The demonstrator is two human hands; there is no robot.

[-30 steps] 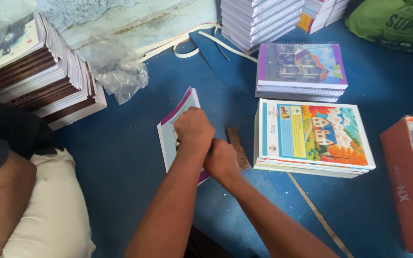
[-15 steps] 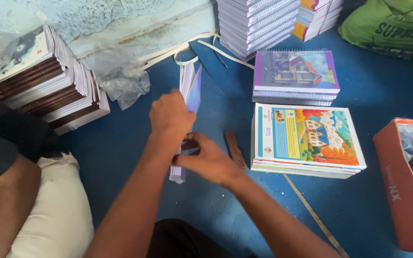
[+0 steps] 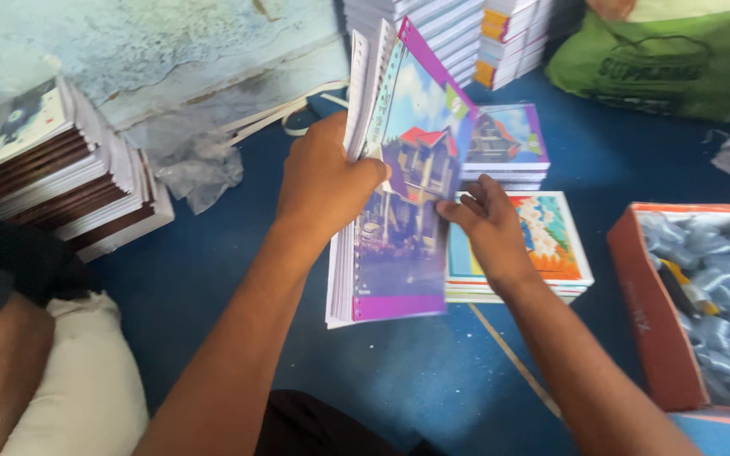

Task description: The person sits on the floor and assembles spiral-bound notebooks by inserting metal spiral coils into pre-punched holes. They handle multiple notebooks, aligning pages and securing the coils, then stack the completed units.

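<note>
Beneath the hands lies a stack of picture-covered notebooks (image 3: 551, 253); a red box (image 3: 661, 338) sits right. The left hand (image 3: 327, 181) grips the purple-edged notebook (image 3: 399, 211) upright; the right hand (image 3: 487, 224) pinches its cover.

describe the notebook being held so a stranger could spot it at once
Start at the blue floor; above its middle the left hand and right hand lift one notebook. Unlike the flat stacks, it stands tilted, purple-edged, with a house picture.
</note>
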